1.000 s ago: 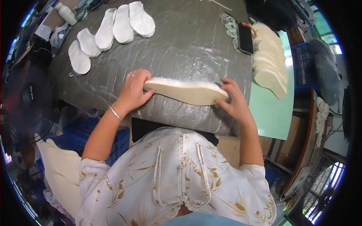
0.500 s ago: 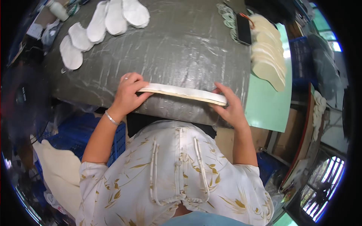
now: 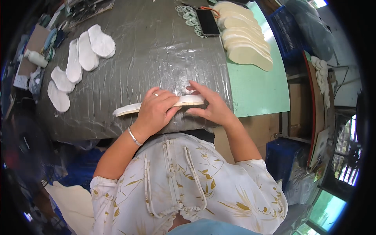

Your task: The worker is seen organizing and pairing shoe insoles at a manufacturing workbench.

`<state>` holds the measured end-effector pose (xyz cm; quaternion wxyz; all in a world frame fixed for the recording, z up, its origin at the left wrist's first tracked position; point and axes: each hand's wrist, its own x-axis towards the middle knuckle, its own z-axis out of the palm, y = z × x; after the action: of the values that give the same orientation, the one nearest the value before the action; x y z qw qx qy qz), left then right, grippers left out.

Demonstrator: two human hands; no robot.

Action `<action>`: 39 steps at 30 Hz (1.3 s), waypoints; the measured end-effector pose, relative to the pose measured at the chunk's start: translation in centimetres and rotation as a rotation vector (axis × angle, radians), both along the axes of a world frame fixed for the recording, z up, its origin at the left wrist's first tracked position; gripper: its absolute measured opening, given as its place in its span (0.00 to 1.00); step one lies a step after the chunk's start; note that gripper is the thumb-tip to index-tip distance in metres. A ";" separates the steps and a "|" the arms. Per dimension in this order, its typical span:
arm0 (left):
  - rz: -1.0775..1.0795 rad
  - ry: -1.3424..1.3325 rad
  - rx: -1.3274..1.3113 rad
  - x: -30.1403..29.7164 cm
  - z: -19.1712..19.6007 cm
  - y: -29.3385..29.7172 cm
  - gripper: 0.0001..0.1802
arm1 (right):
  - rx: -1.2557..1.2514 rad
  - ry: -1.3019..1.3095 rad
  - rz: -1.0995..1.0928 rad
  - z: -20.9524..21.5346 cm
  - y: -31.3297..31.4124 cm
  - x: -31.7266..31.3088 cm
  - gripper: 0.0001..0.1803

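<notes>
A white insole (image 3: 127, 109) with a thin cream layer along its lower edge is held edge-on above the near side of the table. My left hand (image 3: 156, 111) is closed around its middle, hiding that stretch from view. At the insole's right end, my right hand (image 3: 215, 107) is open, thumb and fingers spread apart above and below the tip. Whether the right palm touches the tip I cannot tell. On the table's left lies a slanting row of several white insoles (image 3: 73, 64).
Overlapping cream foam pieces (image 3: 250, 56) lie on a green board (image 3: 258, 92) at the right. Beside them are a dark phone (image 3: 208, 22), pale green cord loops (image 3: 189, 17) and an orange-handled tool (image 3: 211, 10). A white bottle (image 3: 36, 58) sits far left. Grey plastic covers the table (image 3: 156, 55).
My left hand has shifted from the insole's left end to its middle. My right hand has loosened from a pinch and spread its fingers. The whole view has swung toward the right.
</notes>
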<state>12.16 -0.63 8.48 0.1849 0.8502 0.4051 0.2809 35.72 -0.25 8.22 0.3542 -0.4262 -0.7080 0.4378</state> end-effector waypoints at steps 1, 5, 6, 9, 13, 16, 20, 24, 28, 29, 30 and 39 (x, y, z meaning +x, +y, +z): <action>-0.003 0.000 -0.062 0.2 0.0 0.4 0.14 | 0.059 0.006 0.015 0.0 0.4 0.2 0.27; -0.034 -0.013 -0.077 0.6 0.6 2.1 0.09 | 0.252 -0.138 0.058 -1.3 1.7 1.2 0.13; 0.012 0.017 -0.072 0.4 0.6 1.8 0.12 | 0.277 -0.146 0.058 -1.5 2.0 0.8 0.11; 0.105 -0.052 -0.128 0.8 -0.1 1.0 0.22 | 0.204 -0.164 0.142 -2.5 2.3 1.4 0.24; 0.061 0.026 -0.235 -0.2 -1.1 0.5 0.31 | 0.099 -0.111 0.177 -1.2 1.5 0.5 0.61; 0.058 -0.019 0.073 0.7 0.4 -0.2 0.40 | -0.093 -0.153 0.107 -1.8 0.8 0.6 0.41; -0.011 0.217 -0.206 0.4 -0.9 0.3 0.38 | -0.036 -0.053 0.162 -4.0 0.9 0.5 0.20; 0.173 0.087 -0.098 0.7 0.4 0.6 0.38 | -0.167 0.033 0.108 -1.9 1.6 0.2 0.27; 0.097 0.122 0.152 0.4 0.5 1.8 0.40 | 0.021 -0.384 -0.198 -1.6 2.8 1.7 0.38; 0.079 0.135 0.117 0.5 0.2 2.0 0.39 | 0.250 -0.513 -0.257 -2.6 3.4 1.9 0.40; 0.058 0.124 0.135 0.7 -0.7 2.3 0.39 | 0.262 -0.523 -0.282 -2.2 3.7 1.3 0.40; -0.075 0.533 0.115 0.3 -6.4 3.8 0.37 | 0.426 -0.542 0.023 -5.9 5.3 -9.7 0.37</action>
<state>12.43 3.20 2.12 0.0333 0.9175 0.3913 0.0626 26.01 5.01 2.36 0.2293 -0.4354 -0.8566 0.1552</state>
